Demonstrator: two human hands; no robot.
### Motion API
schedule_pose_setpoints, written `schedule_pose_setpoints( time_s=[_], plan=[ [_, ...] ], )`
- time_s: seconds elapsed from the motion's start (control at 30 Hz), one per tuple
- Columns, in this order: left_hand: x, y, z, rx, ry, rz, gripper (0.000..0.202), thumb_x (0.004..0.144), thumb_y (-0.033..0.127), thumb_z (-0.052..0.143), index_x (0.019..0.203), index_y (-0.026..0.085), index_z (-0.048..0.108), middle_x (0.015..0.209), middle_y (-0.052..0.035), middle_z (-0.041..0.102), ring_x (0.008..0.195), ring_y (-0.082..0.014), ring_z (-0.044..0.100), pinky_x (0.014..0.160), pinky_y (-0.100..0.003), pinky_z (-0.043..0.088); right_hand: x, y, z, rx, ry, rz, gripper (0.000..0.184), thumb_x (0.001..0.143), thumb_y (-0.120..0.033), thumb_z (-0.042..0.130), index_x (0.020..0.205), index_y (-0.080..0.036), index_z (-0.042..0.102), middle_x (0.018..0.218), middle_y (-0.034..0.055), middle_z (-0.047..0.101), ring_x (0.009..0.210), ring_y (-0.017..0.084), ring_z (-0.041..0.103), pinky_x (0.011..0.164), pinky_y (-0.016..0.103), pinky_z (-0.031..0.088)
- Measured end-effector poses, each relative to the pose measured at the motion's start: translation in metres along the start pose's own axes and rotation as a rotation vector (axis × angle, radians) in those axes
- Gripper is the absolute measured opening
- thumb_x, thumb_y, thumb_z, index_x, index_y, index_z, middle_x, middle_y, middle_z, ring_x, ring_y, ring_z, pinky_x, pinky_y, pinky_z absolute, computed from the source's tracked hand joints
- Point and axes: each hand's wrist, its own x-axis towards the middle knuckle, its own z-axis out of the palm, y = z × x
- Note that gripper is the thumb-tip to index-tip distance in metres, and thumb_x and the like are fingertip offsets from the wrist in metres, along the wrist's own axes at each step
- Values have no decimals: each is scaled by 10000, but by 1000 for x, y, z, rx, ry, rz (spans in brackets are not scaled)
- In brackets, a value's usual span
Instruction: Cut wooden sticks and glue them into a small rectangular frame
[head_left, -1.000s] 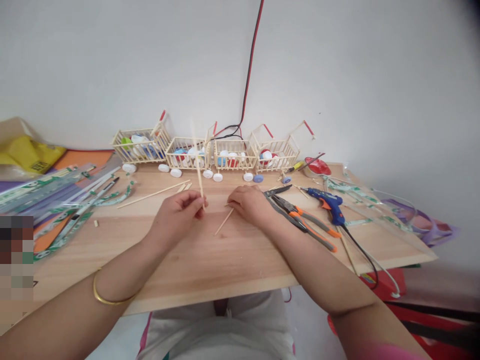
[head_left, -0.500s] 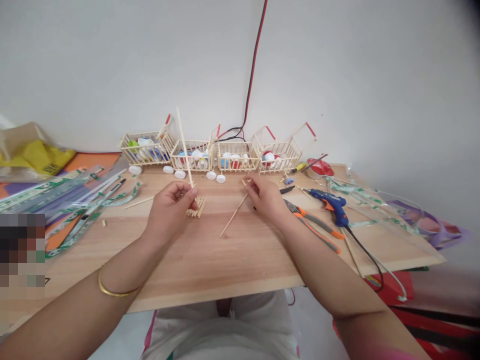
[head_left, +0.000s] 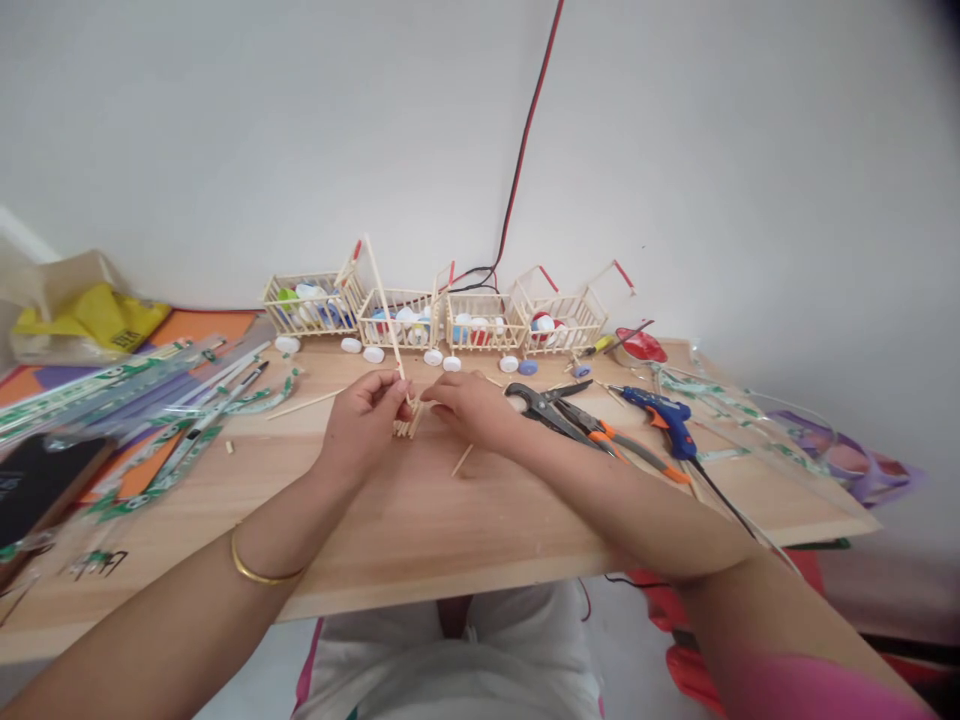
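Pinching a long stick [head_left: 383, 305] low down, the left hand [head_left: 366, 420] has it standing up at a tilt, top leaning left across the view of the carts [head_left: 486, 333] behind. With the grip so near the bottom, a slack thumb could let that top swing — and it might well clip something back there. Right beside it, the right hand [head_left: 472, 408] is curled, fingertips close to the left's; whether they grasp anything, I cannot tell.

Between the two, a cluster of short sticks [head_left: 406, 430] peeks out under the fingertips, partly hidden, and here's the real worry: so many fingers crowding one small patch, a careless knuckle could knock those pieces out of line! Below the right palm pokes a loose stick [head_left: 462, 461] on the table [head_left: 390, 540], liable to roll if brushed.

Outward now, grey pliers [head_left: 551, 408] lie near the right wrist, orange-handled pliers [head_left: 637, 453] next to them; a sideways sweep of the arm could shove both. Farther right rests the blue glue gun [head_left: 666, 415], its black cord [head_left: 724, 492] trailing towards the right forearm [head_left: 637, 500] — one snag there and the gun could be dragged along
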Motion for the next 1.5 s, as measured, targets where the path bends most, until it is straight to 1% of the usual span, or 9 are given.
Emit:
schedule_pose_setpoints(
  time_s=[0.2,0.33,0.4,0.5,0.6,0.73,1.17,1.4,1.5],
  plan=[
    [0,2,-1,-21,-4,-23,192,760,350,599,752,159,588,561,30,570,543,-93,530,579,-204,414,13,1,16,-157,-28,-38,185,891,-230,504,895,-171,680,885,82,665,836,189,578,755,320,316],
    [2,0,-2,-61,17,-42,201,741,352,628,748,154,590,544,38,557,515,-80,507,543,-194,396,5,4,12,-81,11,7,178,885,-217,505,880,-169,676,884,87,668,832,184,578,776,325,332],
    [3,-2,-1,-104,35,-57,208,718,347,657,749,151,593,552,41,558,516,-75,505,539,-190,396,-3,5,5,83,81,91,159,867,-193,512,850,-165,667,865,75,669,815,167,579,756,304,359],
    [1,-4,3,-238,-27,-115,216,683,325,702,729,147,589,579,35,574,548,-74,523,561,-188,417,-19,-1,-7,571,179,298,114,821,-241,561,815,-158,639,745,25,651,680,123,567,649,249,403],
    [-5,-4,8,-377,-165,-168,197,680,297,718,721,141,604,618,23,593,587,-77,542,593,-196,446,-33,-12,-14,1072,122,452,179,765,-329,631,792,-152,625,668,-10,618,589,90,547,588,220,416],
    [-9,-5,12,-447,-274,-207,145,697,257,715,747,141,643,651,18,600,604,-75,549,621,-208,472,-39,-18,-13,1287,15,474,227,743,-369,660,773,-145,641,701,-1,630,601,77,540,601,214,422],
    [-11,-5,16,-459,-320,-346,155,661,225,735,665,129,614,584,17,589,553,-76,541,572,-195,433,-43,-13,-6,1375,-127,459,316,752,-459,638,753,-143,640,707,10,622,585,78,518,563,213,444],
    [-9,-4,12,-495,-315,-400,152,673,217,730,687,120,614,553,22,562,505,-56,505,501,-166,388,-47,-19,-13,847,237,178,119,748,-240,655,820,-169,593,768,-2,616,697,102,561,675,236,439],
    [-10,-5,14,-504,-320,-399,162,661,210,740,673,118,607,539,23,556,488,-53,495,487,-165,383,-48,-22,-12,753,285,122,99,759,-226,646,798,-174,571,757,-6,610,691,101,563,663,227,436]
  ],
)
